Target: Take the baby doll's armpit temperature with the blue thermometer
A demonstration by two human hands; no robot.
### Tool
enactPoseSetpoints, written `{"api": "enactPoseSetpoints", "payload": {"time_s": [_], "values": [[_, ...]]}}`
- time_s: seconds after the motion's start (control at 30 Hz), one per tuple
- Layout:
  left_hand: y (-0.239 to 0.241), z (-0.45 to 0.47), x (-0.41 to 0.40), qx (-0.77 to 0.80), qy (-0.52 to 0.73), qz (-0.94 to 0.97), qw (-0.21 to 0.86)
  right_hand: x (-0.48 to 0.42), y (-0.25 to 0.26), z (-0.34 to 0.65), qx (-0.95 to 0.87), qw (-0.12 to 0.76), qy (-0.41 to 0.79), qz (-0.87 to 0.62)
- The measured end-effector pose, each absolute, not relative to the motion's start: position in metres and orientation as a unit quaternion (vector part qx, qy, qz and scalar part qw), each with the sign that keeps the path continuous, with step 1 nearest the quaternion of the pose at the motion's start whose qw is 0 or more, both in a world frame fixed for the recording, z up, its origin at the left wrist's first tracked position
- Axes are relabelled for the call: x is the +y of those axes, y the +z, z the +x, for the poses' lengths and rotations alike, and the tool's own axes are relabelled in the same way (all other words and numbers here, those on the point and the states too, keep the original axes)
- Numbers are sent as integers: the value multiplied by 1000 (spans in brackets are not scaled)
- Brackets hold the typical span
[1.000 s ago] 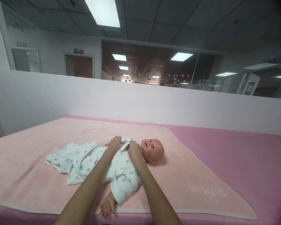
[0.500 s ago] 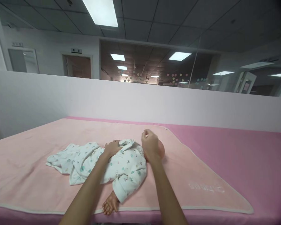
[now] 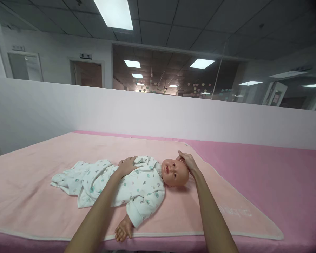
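A baby doll (image 3: 176, 174) lies on its back, its head to the right and turned toward me. It wears a white printed outfit (image 3: 144, 182); one bare doll hand (image 3: 124, 229) reaches the near edge of the blanket. Flat across the doll's belly rests my left hand (image 3: 127, 166), fingers stretched out. My right hand (image 3: 187, 161) is at the far upper side of the doll's head, its fingers bent close together. A thin pale sliver shows by those fingers; what it is, I cannot make out.
Under the doll spreads a peach blanket (image 3: 42, 207) with a white border, over a pink padded surface (image 3: 268, 175). A low white partition (image 3: 158, 114) stands behind, with glass above it. Pale lettering (image 3: 237, 211) marks the blanket at right.
My right hand has moved right, from in front of the doll's face to the top of its head, so the face now shows. My left hand has stayed on the belly.
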State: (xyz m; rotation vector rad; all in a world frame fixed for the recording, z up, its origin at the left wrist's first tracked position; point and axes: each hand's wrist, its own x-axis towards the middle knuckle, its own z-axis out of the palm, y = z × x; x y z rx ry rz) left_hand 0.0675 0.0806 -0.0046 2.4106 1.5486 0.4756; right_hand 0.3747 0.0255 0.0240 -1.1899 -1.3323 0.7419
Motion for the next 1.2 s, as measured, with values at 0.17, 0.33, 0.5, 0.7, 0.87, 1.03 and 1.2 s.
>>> {"api": "enactPoseSetpoints", "payload": {"time_s": [0.17, 0.33, 0.5, 0.7, 0.87, 1.03, 1.2], "values": [[-1, 68, 76, 530, 160, 825, 113, 18, 28, 372, -646, 525, 332, -444], [0, 68, 76, 530, 170, 823, 115, 9, 26, 371, -637, 497, 385, -446], [0, 68, 76, 529, 176, 821, 123, 8, 21, 373, -598, 492, 434, -460], [2, 69, 74, 532, 190, 814, 134, 6, 26, 370, -618, 472, 452, -437], [-1, 68, 75, 525, 209, 812, 145, 5, 26, 370, -624, 479, 443, -430], [-1, 68, 73, 528, 211, 808, 153, 4, 25, 372, -626, 473, 446, -432], [0, 68, 73, 530, 210, 808, 148, 3, 22, 374, -601, 516, 441, -422]]}}
